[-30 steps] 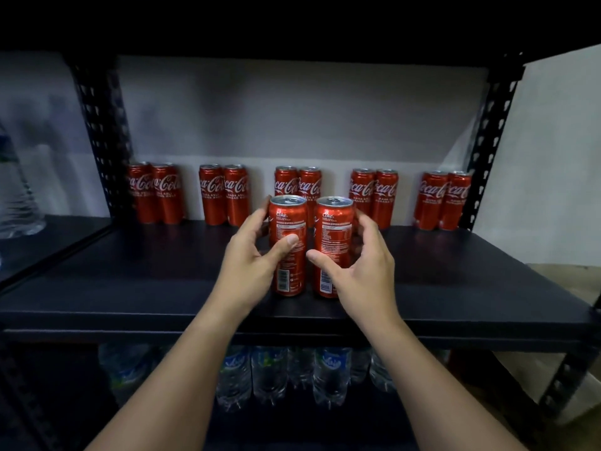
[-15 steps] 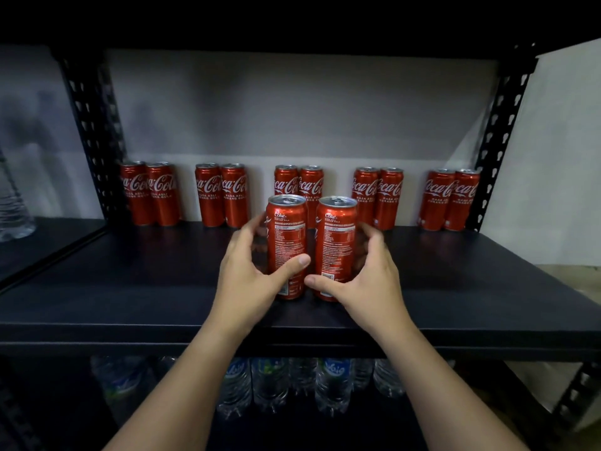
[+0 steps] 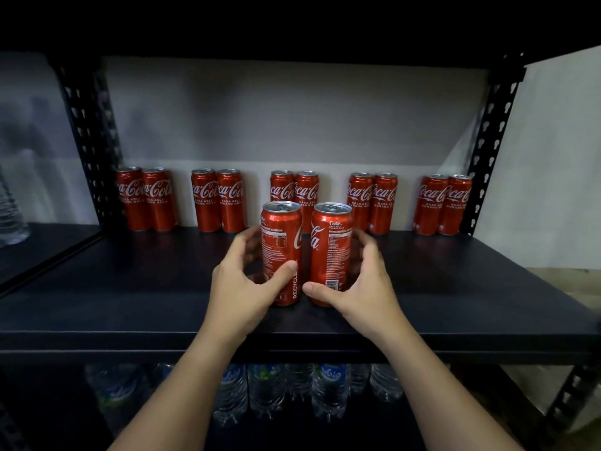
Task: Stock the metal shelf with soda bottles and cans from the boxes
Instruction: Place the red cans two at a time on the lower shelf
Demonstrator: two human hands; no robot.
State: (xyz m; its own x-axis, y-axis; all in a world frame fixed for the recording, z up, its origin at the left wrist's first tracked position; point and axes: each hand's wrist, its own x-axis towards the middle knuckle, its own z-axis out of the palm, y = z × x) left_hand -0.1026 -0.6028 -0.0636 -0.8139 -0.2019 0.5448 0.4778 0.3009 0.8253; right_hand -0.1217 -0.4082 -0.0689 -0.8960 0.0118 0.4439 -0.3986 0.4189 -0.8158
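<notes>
Two red Coca-Cola cans stand side by side on the black metal shelf [image 3: 130, 288], near its front edge. My left hand [image 3: 240, 288] grips the left can [image 3: 279, 236], thumb on its front and fingers curled behind it. My right hand [image 3: 361, 288] grips the right can [image 3: 331, 249], thumb low at its base and fingers round the back. Part of the white logo shows between the two cans. Along the back wall stands a row of several cans [image 3: 218, 200] in spaced pairs, logos facing out.
Perforated black posts rise at the left [image 3: 87, 141] and right [image 3: 491, 141] of the shelf. Several water bottles [image 3: 263, 392] stand on the level below. A clear bottle [image 3: 9, 216] stands on the neighbouring shelf at the far left.
Both front cans have turned in my hands: the fine-print sides have swung outward and the logo edges now show. My thumbs have slid lower on the cans.
</notes>
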